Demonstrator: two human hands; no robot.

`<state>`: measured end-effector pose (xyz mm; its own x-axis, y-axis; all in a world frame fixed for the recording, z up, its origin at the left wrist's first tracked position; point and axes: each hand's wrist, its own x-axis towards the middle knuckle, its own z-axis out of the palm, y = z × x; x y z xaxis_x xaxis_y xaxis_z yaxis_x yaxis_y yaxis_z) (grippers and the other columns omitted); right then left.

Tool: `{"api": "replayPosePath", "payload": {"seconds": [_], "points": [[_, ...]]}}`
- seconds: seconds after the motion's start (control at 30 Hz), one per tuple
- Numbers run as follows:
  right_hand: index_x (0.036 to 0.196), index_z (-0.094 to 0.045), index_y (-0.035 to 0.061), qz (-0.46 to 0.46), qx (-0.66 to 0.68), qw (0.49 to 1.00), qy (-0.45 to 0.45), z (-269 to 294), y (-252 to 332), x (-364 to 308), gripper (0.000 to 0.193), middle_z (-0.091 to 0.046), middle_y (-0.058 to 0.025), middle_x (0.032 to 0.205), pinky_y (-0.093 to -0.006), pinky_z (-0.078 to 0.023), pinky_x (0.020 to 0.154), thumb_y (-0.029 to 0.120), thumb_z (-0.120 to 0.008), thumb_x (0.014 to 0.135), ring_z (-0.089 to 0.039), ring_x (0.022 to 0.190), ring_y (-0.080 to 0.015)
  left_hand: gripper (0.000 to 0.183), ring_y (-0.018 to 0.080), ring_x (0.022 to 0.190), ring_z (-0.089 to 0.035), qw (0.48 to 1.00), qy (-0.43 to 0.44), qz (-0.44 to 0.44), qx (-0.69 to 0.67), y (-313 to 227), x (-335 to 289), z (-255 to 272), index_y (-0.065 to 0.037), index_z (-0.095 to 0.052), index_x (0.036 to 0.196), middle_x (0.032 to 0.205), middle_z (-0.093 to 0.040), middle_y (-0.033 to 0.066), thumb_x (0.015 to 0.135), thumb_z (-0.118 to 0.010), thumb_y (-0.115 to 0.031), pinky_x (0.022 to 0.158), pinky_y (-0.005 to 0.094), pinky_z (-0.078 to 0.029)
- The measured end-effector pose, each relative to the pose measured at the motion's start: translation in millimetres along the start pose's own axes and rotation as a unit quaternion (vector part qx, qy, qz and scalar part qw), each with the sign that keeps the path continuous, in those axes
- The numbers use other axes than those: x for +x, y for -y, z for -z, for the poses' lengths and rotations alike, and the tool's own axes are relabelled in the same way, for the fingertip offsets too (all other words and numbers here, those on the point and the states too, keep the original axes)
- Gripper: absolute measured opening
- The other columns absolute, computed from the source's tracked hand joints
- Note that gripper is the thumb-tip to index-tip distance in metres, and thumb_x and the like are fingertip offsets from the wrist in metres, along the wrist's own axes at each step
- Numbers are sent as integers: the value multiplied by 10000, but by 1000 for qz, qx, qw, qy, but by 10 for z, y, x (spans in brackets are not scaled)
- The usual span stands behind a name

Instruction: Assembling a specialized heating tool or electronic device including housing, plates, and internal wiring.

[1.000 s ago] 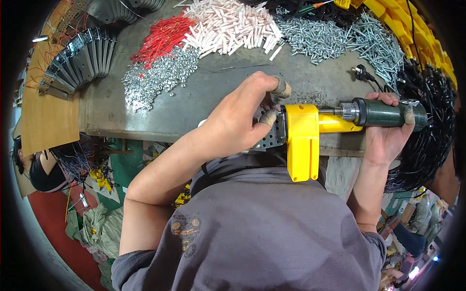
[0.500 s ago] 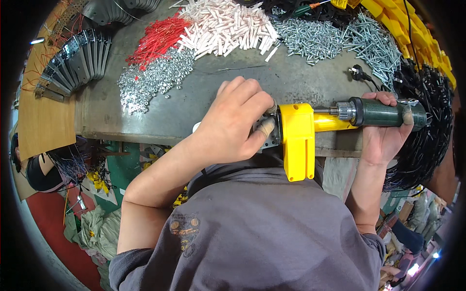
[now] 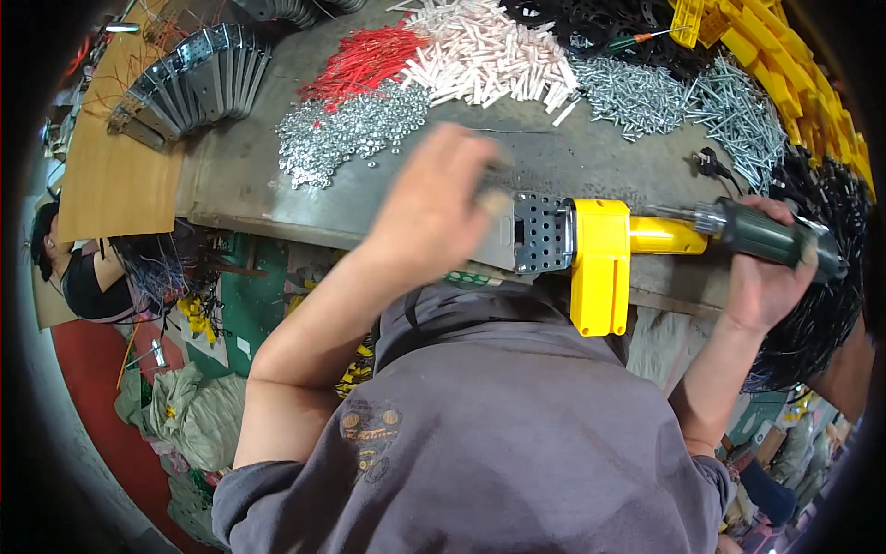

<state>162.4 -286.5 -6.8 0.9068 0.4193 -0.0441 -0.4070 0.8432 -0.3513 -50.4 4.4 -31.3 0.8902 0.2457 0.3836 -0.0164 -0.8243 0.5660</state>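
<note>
We see the left hand (image 3: 432, 208) only as a blur, its fingertips smeared, so we cannot tell whether they pinch anything. The green driver (image 3: 773, 234) hides part of the right hand (image 3: 764, 284). Left of that hand, the thin bit (image 3: 678, 211) is blurred; we cannot tell whether it touches the yellow housing (image 3: 601, 268). Far beyond the left hand, the top edge cuts off metal brackets (image 3: 277, 7).

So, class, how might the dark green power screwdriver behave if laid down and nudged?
Its rounded barrel suggests the dark green power screwdriver could roll. The metal chuck probably adds weight at the front, so it may feel heavy for its size. The straight, solid-looking body in the right hand should be stiff, not floppy.
</note>
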Motion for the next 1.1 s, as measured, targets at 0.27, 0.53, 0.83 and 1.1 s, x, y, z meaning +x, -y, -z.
{"api": "replayPosePath", "payload": {"seconds": [0.27, 0.53, 0.83, 1.1], "points": [[1068, -441, -47, 2, 17, 1000, 18, 2, 173, -211, 455, -450, -106, 963, -485, -265, 1112, 91, -722, 738, -481, 969, -254, 295, 402, 905, -576, 975, -1, 123, 185, 459, -380, 536, -49, -548, 1123, 985, -615, 194, 838, -579, 16, 794, 475, -462], [994, -461, -25, -8, 12, 1000, -24, 51, -114, -322, 378, -457, -100, 933, -484, -333, 1064, 161, -714, 784, -498, 928, -240, 327, 207, 934, -570, 995, 9, 70, -76, 31, -277, 230, -4, -451, 1101, 1008, -539, 115, 825, -575, 119, 908, 346, -469], [995, -485, -17, -33, 9, 999, -12, 81, -213, -349, 381, -488, -88, 925, -452, -340, 1068, 209, -718, 795, -499, 929, -222, 521, 307, 869, -603, 980, 29, -124, -153, -299, -125, -282, -34, -449, 1155, 969, -585, 157, 707, -647, 144, 701, 352, -518], [990, -500, -11, -25, 10, 1000, -4, 85, -241, -374, 368, -494, -83, 920, -442, -335, 1075, 211, -725, 799, -506, 937, -214, 504, 293, 910, -583, 980, 39, -151, -124, -222, -168, -292, -29, -514, 1160, 1041, -547, 164, 707, -673, 126, 710, 327, -511]]}}
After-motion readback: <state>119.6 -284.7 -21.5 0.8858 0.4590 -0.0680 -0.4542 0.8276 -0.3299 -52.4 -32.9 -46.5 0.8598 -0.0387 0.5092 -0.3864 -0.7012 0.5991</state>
